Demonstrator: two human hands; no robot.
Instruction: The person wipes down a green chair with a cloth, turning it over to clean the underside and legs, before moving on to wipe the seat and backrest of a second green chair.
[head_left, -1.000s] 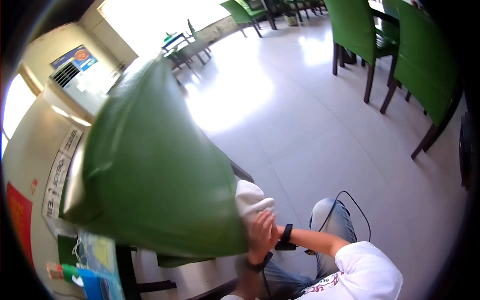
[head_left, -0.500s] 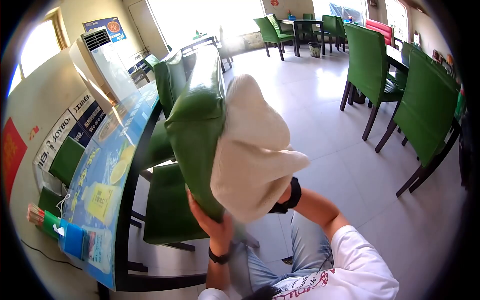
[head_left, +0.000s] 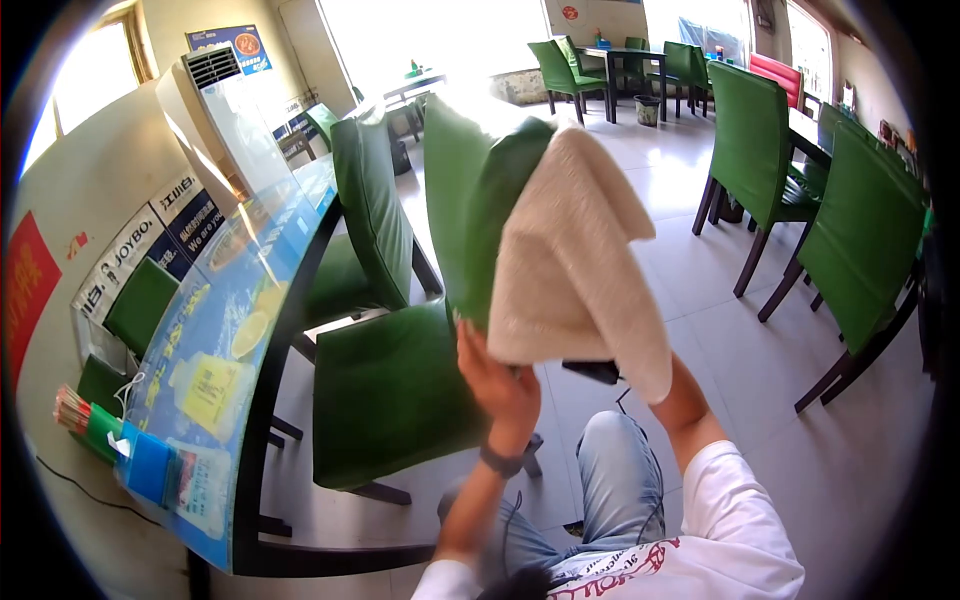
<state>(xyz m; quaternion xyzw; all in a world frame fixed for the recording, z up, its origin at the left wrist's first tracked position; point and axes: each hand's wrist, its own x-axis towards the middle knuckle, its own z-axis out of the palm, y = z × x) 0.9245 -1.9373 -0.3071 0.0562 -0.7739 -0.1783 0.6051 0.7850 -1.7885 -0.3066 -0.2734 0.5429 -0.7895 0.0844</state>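
Observation:
A green leather-look chair [head_left: 395,385] stands before me, its tall backrest [head_left: 462,190] rising from the seat. My left hand [head_left: 503,395] grips the backrest's lower edge, fingers along the green cover, with a dark band on the wrist. Over the backrest's right side lies a thick cream cloth [head_left: 575,260], folded and hanging loose at its lower corner. My right arm reaches up behind this cloth; the hand itself is hidden there, and the cloth is held up against the chair at that spot.
On the left runs a table [head_left: 225,330] with a printed blue top, bearing a blue tissue box [head_left: 147,462] and a green holder of sticks [head_left: 98,432]. Another green chair [head_left: 370,200] stands just beyond. More green chairs [head_left: 750,130] line the right, and a bin [head_left: 647,110] stands farther back.
The cloth and my right arm have shifted right and the cloth's folds have changed. The backrest appears turned, showing more of its broad face. My left hand appears higher and farther right.

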